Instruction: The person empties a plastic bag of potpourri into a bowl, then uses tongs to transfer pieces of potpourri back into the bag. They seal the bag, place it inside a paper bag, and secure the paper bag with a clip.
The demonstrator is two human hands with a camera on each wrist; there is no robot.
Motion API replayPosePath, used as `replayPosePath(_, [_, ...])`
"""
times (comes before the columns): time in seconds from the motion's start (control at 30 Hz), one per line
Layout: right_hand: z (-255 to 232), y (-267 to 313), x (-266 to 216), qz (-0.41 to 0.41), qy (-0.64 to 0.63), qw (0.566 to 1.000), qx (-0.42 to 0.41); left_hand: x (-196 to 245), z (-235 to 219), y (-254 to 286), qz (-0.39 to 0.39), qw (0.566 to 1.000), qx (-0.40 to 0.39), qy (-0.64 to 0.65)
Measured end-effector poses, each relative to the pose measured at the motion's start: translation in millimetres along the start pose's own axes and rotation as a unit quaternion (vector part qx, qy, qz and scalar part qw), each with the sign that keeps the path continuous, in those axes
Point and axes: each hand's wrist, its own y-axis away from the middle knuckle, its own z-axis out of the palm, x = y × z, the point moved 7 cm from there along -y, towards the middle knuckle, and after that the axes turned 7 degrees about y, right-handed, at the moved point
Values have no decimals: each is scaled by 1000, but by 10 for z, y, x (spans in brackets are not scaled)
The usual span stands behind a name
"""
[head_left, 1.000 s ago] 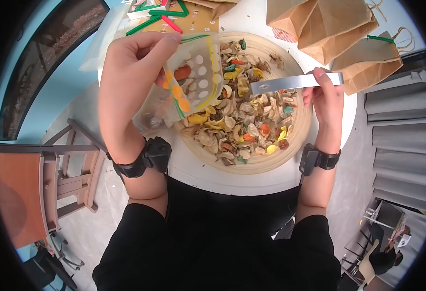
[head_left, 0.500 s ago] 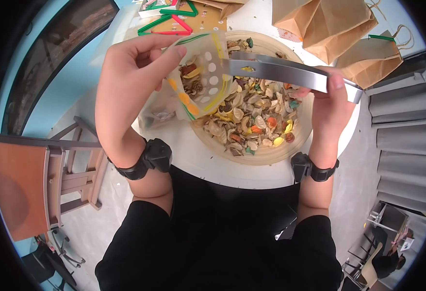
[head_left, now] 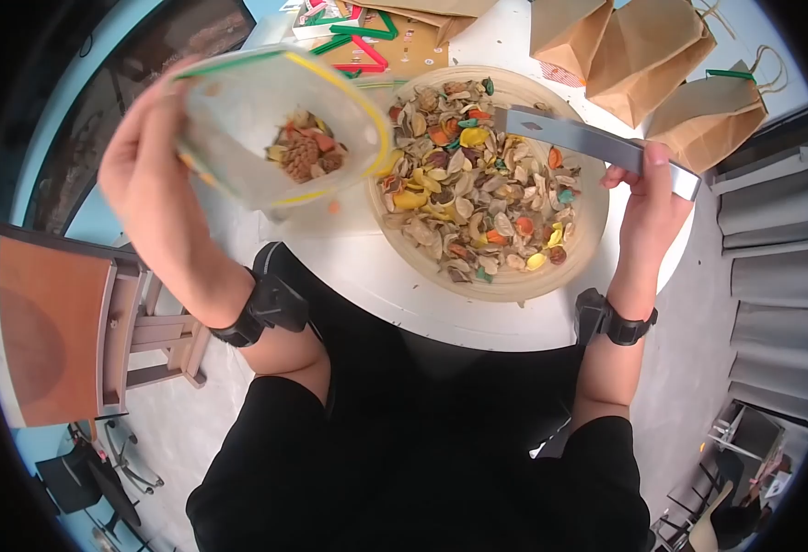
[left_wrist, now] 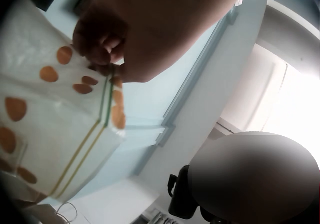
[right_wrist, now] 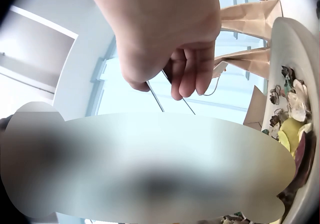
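Note:
My left hand (head_left: 151,156) pinches the rim of a zip bag (head_left: 229,138), held up at the left of the round tray. Its wide mouth faces the head camera, showing a brown pine cone (head_left: 307,158) and dried petals inside. Orange dots and a green-and-yellow zip edge mark the bag (left_wrist: 55,114) in the left wrist view. Metal tongs (head_left: 560,133) are gripped between thumb and fingers of my right hand (head_left: 648,202), their tips over the tray's upper right part. Dried potpourri (head_left: 478,202) in brown, yellow, orange and green covers most of the pale tray (head_left: 590,198).
Brown paper bags (head_left: 648,69) stand at the back right of the white table (head_left: 358,299). Green and red sticks (head_left: 367,51) lie on a tan board behind the tray. A wooden chair (head_left: 160,331) is at the left, and grey curtains (head_left: 763,267) hang at the right.
My left hand has swung the zip bag left, away from the tray, and its mouth now faces the head camera. The tongs have moved right, away from the bag.

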Motion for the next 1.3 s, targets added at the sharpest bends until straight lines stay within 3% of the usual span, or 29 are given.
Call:
replayPosePath(0.07, [53, 52, -163, -41, 83, 995, -23, 111, -10, 40, 43, 995, 68, 63])
replayPosePath(0.17, [507, 185, -548, -125, 152, 966, -170, -97, -64, -56, 32, 999, 19, 0])
replayPosePath(0.23, [839, 256, -684, -259, 193, 921, -216, -151, 60, -48, -4, 1000, -19, -15])
replayPosePath(0.33, [1150, 336, -747, -337, 286, 856, -269, -215, 222, -23, -41, 997, -63, -35])
replayPosePath(0.43, [1061, 234, -687, -309, 350, 837, -284, -349, 265, 6, -93, 987, -120, -45])
replayPosePath(0.47, [977, 167, -648, -283, 361, 843, -281, -354, 256, -27, -73, 988, -126, -43])
replayPosePath(0.67, [920, -129, -815, -184, 295, 909, -232, -409, 132, -175, -52, 998, -42, -3])
replayPosePath(0.8, [1420, -127, -758, -271, 260, 899, -227, -434, 66, -200, -56, 997, -44, -10])
replayPosePath(0.9, [1630, -105, -528, -231, 291, 883, -288, -459, -6, -219, -69, 997, -33, 2])
replayPosePath(0.93, [1636, -86, -523, -271, 309, 866, -284, -454, -25, -226, -66, 997, -33, 1])
replayPosePath(1.03, [1446, -98, -523, -243, 344, 859, -292, -441, -52, -221, -64, 997, -38, 1])
replayPosePath(1.17, [1180, -163, -519, -139, 407, 855, -290, -475, -19, -213, -68, 996, -60, 16])
replayPosePath(1.2, [1175, -125, -634, -199, 353, 875, -266, -478, -6, -207, -70, 995, -66, 23])
replayPosePath(1.3, [1283, 42, -819, -249, 259, 900, -247, -446, 37, -177, -72, 995, -67, 19])
